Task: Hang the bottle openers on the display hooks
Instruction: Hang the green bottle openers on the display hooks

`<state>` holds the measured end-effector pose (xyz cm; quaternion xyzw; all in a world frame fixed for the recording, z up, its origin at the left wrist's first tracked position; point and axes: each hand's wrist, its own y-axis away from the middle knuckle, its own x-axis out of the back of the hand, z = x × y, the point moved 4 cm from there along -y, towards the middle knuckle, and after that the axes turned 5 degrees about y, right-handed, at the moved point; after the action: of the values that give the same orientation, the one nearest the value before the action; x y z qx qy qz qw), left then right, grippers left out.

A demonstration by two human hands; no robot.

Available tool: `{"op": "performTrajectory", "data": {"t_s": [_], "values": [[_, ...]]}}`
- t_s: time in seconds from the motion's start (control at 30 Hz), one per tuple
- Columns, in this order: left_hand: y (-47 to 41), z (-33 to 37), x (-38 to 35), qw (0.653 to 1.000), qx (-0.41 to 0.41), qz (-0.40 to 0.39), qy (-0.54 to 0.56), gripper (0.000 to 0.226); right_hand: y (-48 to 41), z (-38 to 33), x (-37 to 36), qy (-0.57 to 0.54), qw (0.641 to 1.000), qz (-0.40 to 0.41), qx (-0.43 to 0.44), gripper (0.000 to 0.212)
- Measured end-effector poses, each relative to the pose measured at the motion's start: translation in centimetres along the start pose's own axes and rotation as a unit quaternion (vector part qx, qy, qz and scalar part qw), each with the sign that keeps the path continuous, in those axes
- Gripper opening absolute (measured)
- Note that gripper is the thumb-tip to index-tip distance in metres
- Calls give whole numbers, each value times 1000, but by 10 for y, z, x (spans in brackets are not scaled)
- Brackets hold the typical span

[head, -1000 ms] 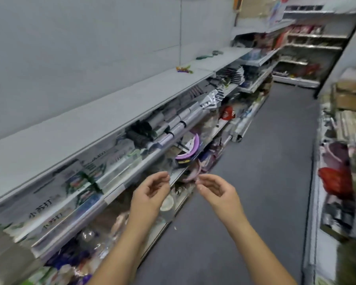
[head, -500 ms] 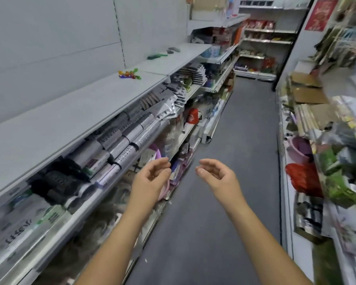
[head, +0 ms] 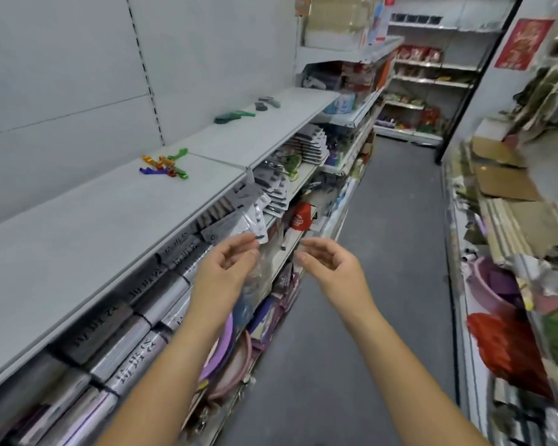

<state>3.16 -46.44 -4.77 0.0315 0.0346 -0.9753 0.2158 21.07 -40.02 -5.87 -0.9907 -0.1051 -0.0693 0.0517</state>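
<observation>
head view, and both hands are up in the middle of the aisle. the left hand (head: 229, 263) is loosely curled, fingers apart, pinching nothing. the right hand (head: 327, 260) matches it, half-open, fingers bent, empty, a gap between the two.

the task's things sit well away from both hands: a small heap of coloured bottle openers (head: 165, 165), orange, green, blue and red, lying loose on the grey top shelf (head: 78, 246) near the back wall. further along that same shelf, a dark green piece (head: 232, 116) and a couple of grey pieces (head: 266, 103); too small and blurred to say what they are.

under the shelf edge, a row of silver foil rolls (head: 136, 320) packed side by side, black lettering on them that i can't read. beyond them, grey carded packets (head: 271, 188) hang in overlapping rows, and one clear packet (head: 239, 225) just above the left hand's fingertips; touching or not, i can't tell. lower down, purple round plates (head: 221, 349) on the bottom racks, half hidden by the left forearm.

on the right, the shelving (head: 529, 284) is smeared with blur: a red bag (head: 503, 346), cardboard pieces (head: 503, 181), green packets, nothing sharp. a red sign (head: 524, 43) on the far wall, text unreadable. both forearms are cut off by the bottom edge.
</observation>
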Motion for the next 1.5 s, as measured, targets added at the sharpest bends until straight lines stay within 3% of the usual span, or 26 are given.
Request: {"op": "performTrajectory", "data": {"t_s": [0.27, 0.47, 0.93, 1.33, 1.5], "values": [[-141, 15, -50, 993, -27, 110, -38, 22, -176, 6, 28, -11, 995, -101, 18, 20], [-243, 32, -88, 986, -40, 158, -39, 21, -314, -6, 47, -10, 991, -129, 34, 21], [-461, 24, -111, 971, -30, 238, 6, 25, -573, -7, 5, -7, 981, -189, 48, 21], [-582, 21, -107, 942, 19, 315, -112, 23, -750, -3, -35, 20, 964, -259, 62, 20], [-620, 5, -121, 926, 60, 338, -154, 32, -822, 2, -49, 81, 945, -299, 109, 26]]}}
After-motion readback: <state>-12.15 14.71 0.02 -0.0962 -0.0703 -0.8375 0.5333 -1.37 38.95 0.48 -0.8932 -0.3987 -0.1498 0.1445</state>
